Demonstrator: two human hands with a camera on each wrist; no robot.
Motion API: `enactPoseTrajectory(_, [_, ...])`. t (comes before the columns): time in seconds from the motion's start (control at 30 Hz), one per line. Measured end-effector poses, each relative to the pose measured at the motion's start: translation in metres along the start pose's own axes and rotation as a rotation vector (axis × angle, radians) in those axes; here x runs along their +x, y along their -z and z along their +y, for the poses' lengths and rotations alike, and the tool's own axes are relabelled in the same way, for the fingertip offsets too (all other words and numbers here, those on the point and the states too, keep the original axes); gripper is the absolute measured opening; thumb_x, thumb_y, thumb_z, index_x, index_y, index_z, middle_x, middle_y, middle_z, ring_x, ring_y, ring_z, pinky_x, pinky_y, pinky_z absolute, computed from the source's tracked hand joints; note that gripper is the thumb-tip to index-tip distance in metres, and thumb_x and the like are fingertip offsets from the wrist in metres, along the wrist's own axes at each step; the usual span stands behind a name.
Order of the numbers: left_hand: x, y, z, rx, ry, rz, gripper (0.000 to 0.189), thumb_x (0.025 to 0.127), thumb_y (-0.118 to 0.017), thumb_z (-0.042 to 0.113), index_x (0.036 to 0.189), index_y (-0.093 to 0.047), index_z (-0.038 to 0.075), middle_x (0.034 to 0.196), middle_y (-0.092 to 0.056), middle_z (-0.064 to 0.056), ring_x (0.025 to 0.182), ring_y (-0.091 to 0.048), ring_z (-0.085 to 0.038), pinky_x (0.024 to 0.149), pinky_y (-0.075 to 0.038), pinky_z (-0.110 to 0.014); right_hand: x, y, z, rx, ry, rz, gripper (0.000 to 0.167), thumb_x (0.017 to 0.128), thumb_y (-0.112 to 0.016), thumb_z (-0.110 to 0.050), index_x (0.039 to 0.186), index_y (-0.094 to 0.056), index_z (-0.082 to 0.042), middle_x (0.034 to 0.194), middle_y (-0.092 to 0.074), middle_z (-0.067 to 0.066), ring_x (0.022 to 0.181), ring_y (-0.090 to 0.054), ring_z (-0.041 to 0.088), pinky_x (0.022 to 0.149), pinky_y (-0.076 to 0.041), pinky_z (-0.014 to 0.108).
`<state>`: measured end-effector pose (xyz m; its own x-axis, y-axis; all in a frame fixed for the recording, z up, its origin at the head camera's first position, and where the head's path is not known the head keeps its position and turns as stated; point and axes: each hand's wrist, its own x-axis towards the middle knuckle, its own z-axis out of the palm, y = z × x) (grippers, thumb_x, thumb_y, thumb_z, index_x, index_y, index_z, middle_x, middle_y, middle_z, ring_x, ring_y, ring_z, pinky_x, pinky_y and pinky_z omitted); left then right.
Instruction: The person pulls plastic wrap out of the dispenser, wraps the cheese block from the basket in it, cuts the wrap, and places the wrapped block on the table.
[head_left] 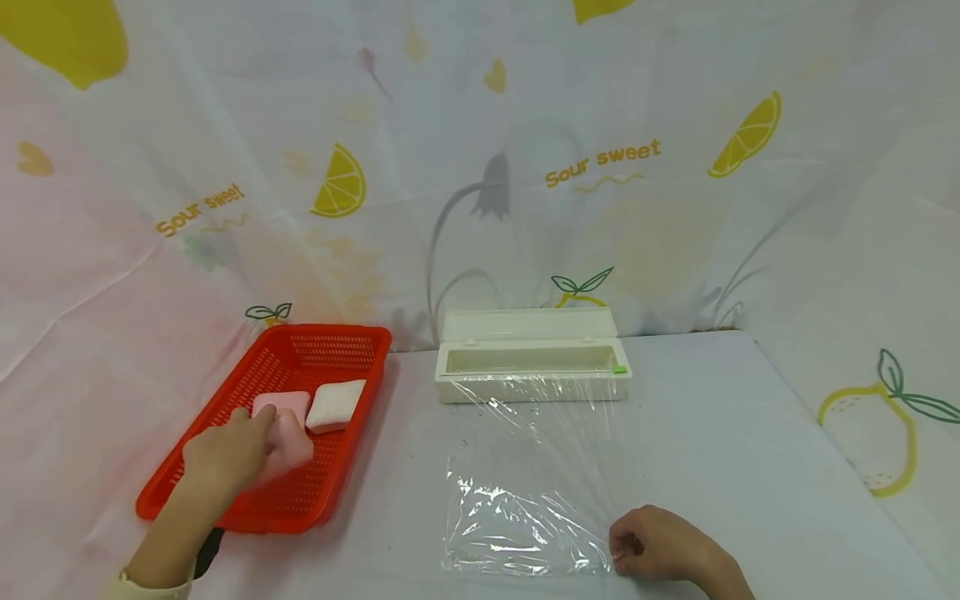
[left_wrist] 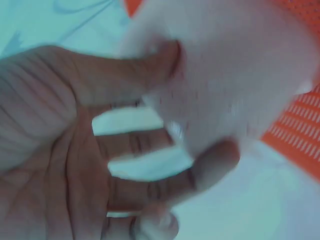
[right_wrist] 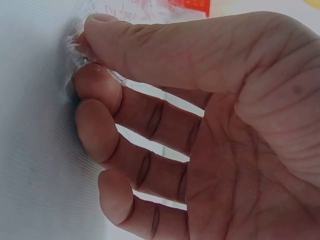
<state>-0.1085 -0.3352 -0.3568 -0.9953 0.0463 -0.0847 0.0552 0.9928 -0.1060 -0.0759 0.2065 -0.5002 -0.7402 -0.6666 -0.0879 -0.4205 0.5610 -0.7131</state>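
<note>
My left hand [head_left: 225, 454] pinches a soft-looking pink block [head_left: 288, 448], rounded and squarish, above the red basket [head_left: 343, 475]. Motion blurs this block in the head view; in the left wrist view the thumb [left_wrist: 162, 62] lies across its face. Another pink block [head_left: 282, 402] and a white block [head_left: 335, 405] lie inside the basket. At the front, my right hand [head_left: 662, 543] pinches the near right corner of a clear sheet of plastic wrap [head_left: 517, 500] between thumb and fingers. The sheet runs back to a white wrap dispenser [head_left: 525, 390].
The dispenser's lid [head_left: 528, 323] is raised, and a green slider [head_left: 619, 369] sits at its right end. A white cloth [head_left: 712, 433] covers the table. Behind it hangs a lemon-print curtain [head_left: 420, 108], also along both sides.
</note>
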Motion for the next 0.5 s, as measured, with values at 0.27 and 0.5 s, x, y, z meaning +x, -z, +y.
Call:
enactPoseTrajectory(0.27, [-0.016, 0.014, 0.021, 0.030, 0.125, 0.168, 0.049, 0.079, -0.079, 0.008, 0.109, -0.042, -0.006, 0.080, -0.044, -0.029, 0.049, -0.048, -0.038, 0.045, -0.047, -0.058, -0.001, 0.000, 0.001, 0.001, 0.020, 0.022, 0.022, 0.073, -0.076, -0.005, 0.070, -0.061, -0.021, 0.063, -0.043, -0.022, 0.059, -0.041, -0.006, 0.053, -0.037, 0.019])
enactPoseTrajectory(0.5, [-0.023, 0.021, 0.050, -0.075, 0.156, 0.305, 0.055, 0.080, -0.078, 0.011, 0.114, -0.040, -0.010, 0.080, -0.046, -0.033, 0.045, -0.047, -0.036, 0.043, -0.046, -0.060, -0.001, 0.000, 0.003, 0.033, 0.006, 0.010, 0.021, 0.074, -0.077, -0.006, 0.071, -0.061, -0.021, 0.063, -0.044, -0.022, 0.059, -0.041, -0.006, 0.053, -0.038, 0.019])
